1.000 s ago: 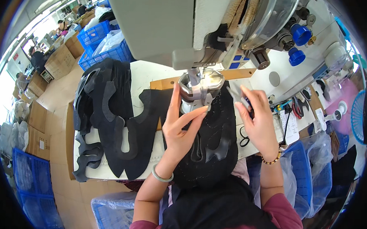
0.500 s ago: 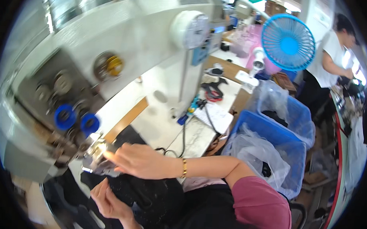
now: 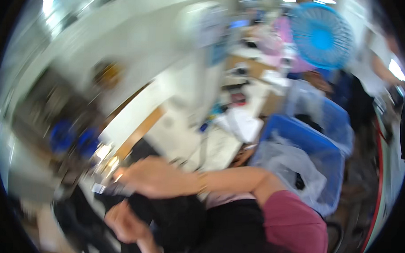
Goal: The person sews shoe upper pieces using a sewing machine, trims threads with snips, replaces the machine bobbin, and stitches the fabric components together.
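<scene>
The picture is smeared by motion. My right hand (image 3: 160, 177), with a gold bracelet (image 3: 203, 182) at its wrist, reaches across to the lit needle area (image 3: 107, 165) of a large sewing machine (image 3: 138, 39). Its fingers are drawn together at the metal parts there, and what they pinch, if anything, is too small to make out. My left hand (image 3: 127, 222) is lower and nearer to me, its fingers closed together in front of black material (image 3: 175, 214). Whatever lies between those fingertips cannot be made out. The black material spreads beneath both hands and over my lap.
Two blue plastic crates (image 3: 273, 129) lined with clear bags stand to my right. A blue fan (image 3: 321, 37) is beyond them. Papers (image 3: 240, 123) and small items lie on the white table (image 3: 180, 134). Another person (image 3: 369, 65) is at the far right, beside a red-edged bench (image 3: 380, 177).
The view has shifted and blurred. My right hand stays by the needle area, and my left hand stays closed below it, a little lower in the picture.
</scene>
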Motion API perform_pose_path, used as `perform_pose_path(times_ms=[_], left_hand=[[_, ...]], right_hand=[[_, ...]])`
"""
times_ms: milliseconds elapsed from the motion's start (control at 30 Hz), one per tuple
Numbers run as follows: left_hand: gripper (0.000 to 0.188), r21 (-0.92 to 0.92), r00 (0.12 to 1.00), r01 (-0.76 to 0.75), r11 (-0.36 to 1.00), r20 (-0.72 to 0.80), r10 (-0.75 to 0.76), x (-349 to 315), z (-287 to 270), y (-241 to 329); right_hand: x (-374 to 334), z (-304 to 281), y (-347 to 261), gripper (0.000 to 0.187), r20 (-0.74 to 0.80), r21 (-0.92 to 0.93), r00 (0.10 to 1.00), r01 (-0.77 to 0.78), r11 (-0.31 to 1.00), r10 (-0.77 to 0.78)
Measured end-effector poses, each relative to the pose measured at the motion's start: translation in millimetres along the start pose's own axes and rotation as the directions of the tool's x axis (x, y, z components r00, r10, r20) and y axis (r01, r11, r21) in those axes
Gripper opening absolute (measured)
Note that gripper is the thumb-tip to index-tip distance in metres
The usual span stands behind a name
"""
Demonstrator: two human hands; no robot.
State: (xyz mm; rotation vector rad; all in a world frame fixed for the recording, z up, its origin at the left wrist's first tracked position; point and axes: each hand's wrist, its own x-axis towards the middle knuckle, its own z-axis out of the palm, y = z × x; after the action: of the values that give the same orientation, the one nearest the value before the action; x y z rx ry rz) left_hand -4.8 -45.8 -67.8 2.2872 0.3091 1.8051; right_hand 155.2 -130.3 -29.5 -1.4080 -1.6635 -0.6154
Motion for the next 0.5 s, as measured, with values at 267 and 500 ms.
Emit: perform_pose_path(times_ms=[267,500], left_hand=[[0.029,-0.024,0.995,-0.052,0.998,0.08,0.054,8.2,-2.6,13.0],[0.031,-0.038,0.984,-0.039,0.999,0.175,0.045,-4.7,-26.6,8.5]], right_hand=[[14.6,5.7,-5.8,0.039,0.035,-0.178,0.981,0.194,0.965,-0.19],[-9.5,-5.6,5.9,0.039,0.015,-0.096,1.0,-0.009,0.995,0.01]])
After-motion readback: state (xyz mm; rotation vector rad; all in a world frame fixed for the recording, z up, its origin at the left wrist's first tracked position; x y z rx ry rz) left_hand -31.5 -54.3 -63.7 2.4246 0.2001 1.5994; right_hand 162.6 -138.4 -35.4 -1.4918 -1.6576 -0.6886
